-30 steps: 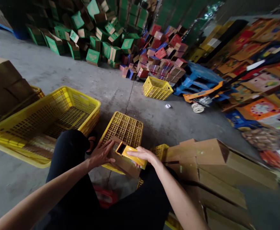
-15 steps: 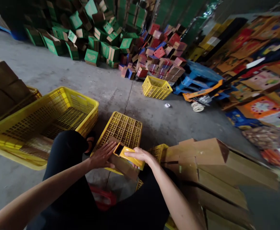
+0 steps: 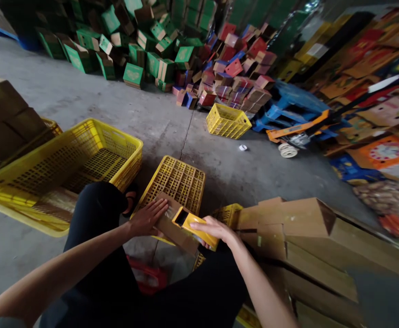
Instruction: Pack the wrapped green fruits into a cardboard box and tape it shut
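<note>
The left hand (image 3: 147, 218) lies flat on the carton (image 3: 175, 230), fingers extended, grasping nothing, probably to keep it steady. The right hand (image 3: 219, 229) grips 1 yellow tool (image 3: 202, 234) over this carton; whether tool and carton touch, I cannot tell. The 1 carton rests on 1 yellow crate (image 3: 178, 177), seemingly upturned to serve as low bench. Left stands 1 bigger crate (image 3: 115, 139); far, 1 smaller basket (image 3: 225, 127).

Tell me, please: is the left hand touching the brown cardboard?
Touching. The head view shows the left hand laid on the brown cardboard, its fingers lying across the surface with no visible gap.
</note>
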Motion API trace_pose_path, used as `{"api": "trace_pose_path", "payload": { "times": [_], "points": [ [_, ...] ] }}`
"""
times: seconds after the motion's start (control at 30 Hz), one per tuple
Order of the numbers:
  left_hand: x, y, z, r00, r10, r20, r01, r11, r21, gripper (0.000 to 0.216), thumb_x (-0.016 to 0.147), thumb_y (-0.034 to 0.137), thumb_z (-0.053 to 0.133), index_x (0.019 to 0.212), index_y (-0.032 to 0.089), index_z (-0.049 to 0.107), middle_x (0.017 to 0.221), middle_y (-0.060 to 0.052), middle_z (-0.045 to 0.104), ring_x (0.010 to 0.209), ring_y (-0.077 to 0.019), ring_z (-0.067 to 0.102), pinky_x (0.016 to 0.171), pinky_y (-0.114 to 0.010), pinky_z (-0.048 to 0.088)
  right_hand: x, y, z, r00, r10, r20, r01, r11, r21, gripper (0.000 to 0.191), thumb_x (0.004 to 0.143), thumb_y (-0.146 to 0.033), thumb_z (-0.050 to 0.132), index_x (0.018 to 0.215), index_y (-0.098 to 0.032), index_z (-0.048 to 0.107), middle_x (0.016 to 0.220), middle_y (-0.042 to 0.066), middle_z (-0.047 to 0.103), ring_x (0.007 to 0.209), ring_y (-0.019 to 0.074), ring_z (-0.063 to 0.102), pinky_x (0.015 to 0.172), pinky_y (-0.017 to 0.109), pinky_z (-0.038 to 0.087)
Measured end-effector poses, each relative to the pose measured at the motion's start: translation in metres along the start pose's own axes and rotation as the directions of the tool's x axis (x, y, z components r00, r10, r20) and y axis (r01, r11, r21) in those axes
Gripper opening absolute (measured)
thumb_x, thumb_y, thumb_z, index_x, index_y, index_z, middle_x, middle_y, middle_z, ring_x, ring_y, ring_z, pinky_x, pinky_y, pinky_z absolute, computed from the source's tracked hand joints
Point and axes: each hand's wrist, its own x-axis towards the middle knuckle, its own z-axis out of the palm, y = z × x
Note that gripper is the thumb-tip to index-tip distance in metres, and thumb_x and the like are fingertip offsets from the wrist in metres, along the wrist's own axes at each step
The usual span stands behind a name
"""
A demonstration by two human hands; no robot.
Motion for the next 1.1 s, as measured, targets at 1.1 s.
{"api": "trace_pose_path", "payload": {
  "times": [1.1],
  "points": [
    [0.020,0.029,0.001,0.995,-0.003,0.095,0.002,1.000,0.009,0.113,0.085,0.069,0.070,0.171,0.013,0.023,0.176,-0.018,0.027,0.163,-0.0382,0.022,0.131,-0.053,0.016,-0.013,0.023,-0.003,1.000,0.010,-0.022,-0.009,0.999,0.051,0.042,0.100,-0.054,0.062,0.088,-0.015,0.069,0.065,0.010,0.075,0.060,0.0238,0.075,0.067,0.036,0.068]
  ]
}}
